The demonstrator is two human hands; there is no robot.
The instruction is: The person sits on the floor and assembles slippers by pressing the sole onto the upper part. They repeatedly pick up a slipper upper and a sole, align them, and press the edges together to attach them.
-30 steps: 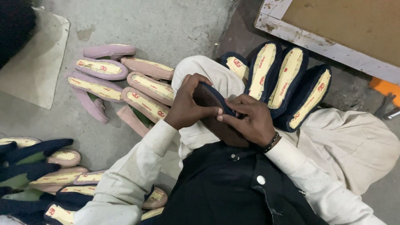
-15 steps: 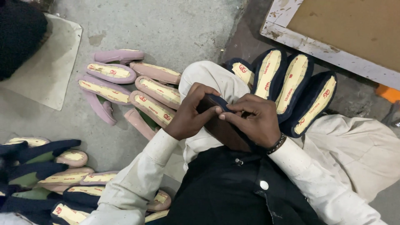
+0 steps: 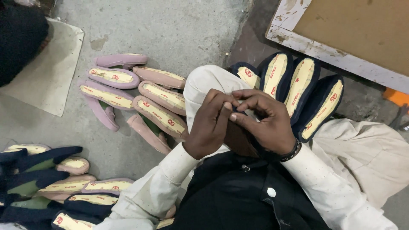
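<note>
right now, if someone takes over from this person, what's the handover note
Left hand and right hand meet over the raised knee, fingertips pinching one dark navy shoe upper, mostly hidden beneath them.
Navy uppers with cream insoles stand in a row just beyond the hands.
Pink uppers lie on the concrete floor to the left; a mixed pile lies lower left.
Done: cannot tell.
Left: the piece in hand.

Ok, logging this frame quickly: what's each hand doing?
Left hand: closed, pinching the dark shoe piece.
Right hand: closed on the same piece.
</note>
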